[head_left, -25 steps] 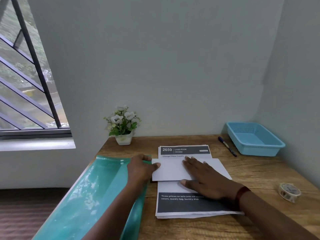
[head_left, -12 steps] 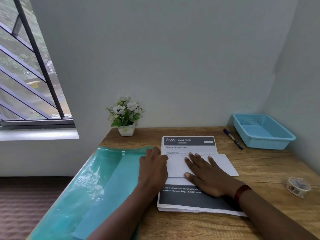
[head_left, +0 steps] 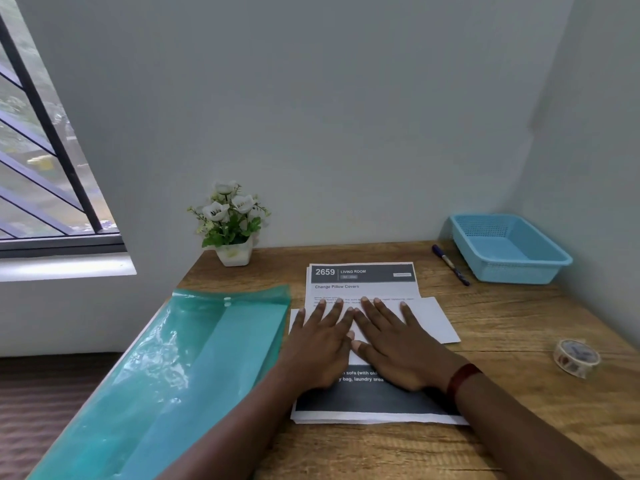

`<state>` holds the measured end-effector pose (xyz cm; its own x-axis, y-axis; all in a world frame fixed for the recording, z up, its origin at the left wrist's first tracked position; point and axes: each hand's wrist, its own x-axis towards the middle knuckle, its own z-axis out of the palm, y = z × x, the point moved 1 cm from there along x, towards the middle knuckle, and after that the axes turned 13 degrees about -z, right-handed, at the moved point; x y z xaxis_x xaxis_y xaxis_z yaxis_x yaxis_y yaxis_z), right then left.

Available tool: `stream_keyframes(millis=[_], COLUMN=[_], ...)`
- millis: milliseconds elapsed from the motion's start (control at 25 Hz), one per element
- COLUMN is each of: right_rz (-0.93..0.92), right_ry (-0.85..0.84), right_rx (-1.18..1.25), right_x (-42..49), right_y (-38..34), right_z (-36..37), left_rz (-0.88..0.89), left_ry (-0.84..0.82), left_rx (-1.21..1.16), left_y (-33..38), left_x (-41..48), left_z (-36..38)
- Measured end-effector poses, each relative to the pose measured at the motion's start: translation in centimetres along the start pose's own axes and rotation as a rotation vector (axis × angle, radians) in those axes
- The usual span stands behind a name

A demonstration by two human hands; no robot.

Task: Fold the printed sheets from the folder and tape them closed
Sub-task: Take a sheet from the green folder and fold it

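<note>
While both the left hand (head_left: 318,344) and right hand (head_left: 394,344) lie flat with fingers straight and spread, gripping nothing, they press the folded white paper sheet (head_left: 429,320), just right of the translucent teal plastic folder (head_left: 207,358), probably to sharpen its crease before taping.

I count two hands, a left hand (head_left: 318,344) and a right hand (head_left: 398,344), plus one folded sheet (head_left: 433,320), one stack of printed sheets (head_left: 360,289) whose number I can't tell, one folder (head_left: 173,358), one flowerpot (head_left: 232,252), one pen (head_left: 450,265), one basket (head_left: 526,271) and one tape roll (head_left: 568,365).
</note>
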<state>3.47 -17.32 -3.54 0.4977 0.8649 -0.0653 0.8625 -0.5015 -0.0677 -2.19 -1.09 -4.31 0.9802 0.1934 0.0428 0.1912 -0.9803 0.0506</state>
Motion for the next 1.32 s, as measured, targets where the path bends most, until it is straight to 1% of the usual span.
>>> stream_keyframes(millis=[200, 560, 760, 1120, 1320], right_rz=[0.026, 0.167, 0.227, 0.230, 0.240], right_ry=[0.025, 0.041, 0.052, 0.081, 0.105], right_rx=[0.033, 0.105, 0.087, 0.026, 0.043], right_x=[-0.1, -1.6, -1.9, -1.5, -1.7], right_y=[0.3, 3.1, 3.6, 3.3, 3.0], right_z=[0.1, 0.0, 0.1, 0.5, 0.4], left_rz=[-0.038, -0.091, -0.138, -0.142, -0.124], left_ry=[-0.008, -0.071, -0.084, -0.087, -0.079], left_rx=[0.010, -0.010, -0.018, 0.012, 0.012], left_y=[0.1, 0.0, 0.0, -0.1, -0.2], left_x=[-0.1, 0.0, 0.1, 0.0, -0.1], left_z=[0.0, 0.1, 0.0, 0.0, 0.0])
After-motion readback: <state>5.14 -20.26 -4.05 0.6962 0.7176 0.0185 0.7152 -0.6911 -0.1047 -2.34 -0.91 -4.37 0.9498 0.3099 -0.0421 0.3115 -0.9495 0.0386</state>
